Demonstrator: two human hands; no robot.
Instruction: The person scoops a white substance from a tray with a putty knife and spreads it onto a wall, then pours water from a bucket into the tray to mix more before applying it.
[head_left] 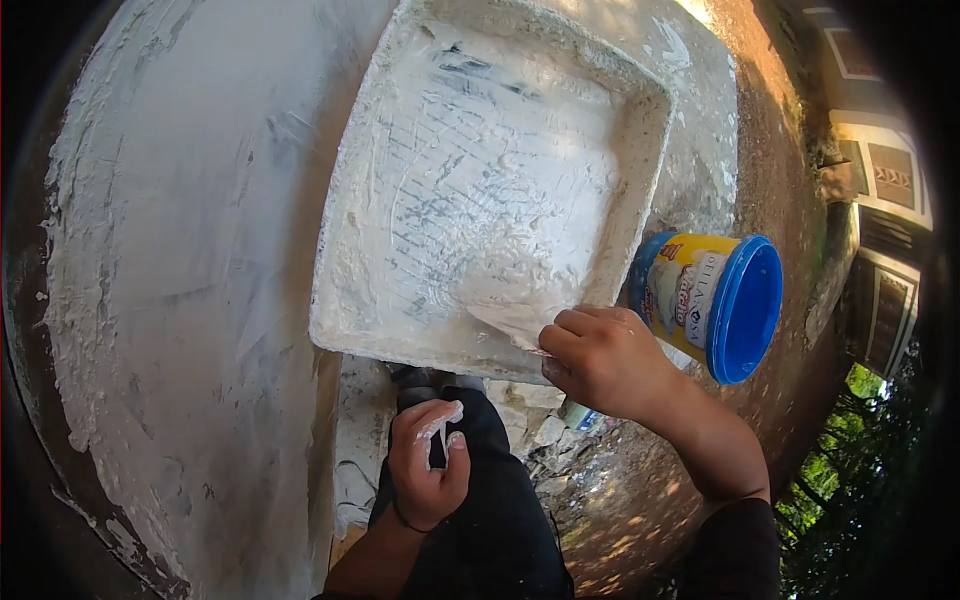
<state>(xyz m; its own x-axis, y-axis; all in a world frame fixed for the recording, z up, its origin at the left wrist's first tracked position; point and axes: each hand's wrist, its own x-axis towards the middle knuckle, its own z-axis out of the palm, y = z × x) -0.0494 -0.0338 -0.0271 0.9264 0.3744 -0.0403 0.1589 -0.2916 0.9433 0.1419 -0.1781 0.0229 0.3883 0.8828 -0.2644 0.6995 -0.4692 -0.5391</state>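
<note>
My right hand (607,362) is closed around a flat, paste-coated scraper (508,308) at the near right corner of a shallow rectangular tray (330,275). The scraper's blade lies against the wet white paste (500,190) spread over the tray floor; its handle is hidden in my fist. Lower down, in front of my dark trousers, my left hand (430,460) hangs with fingers bent and the thumb apart from them. White paste coats its fingertips, and nothing is between them.
Right of the tray stands a yellow and blue plastic bucket (700,295). A large paste-smeared surface (200,280) fills the left side. Below are rubble (548,432) and bare earth (600,520). Buildings (885,190) and greenery (840,450) appear at the far right.
</note>
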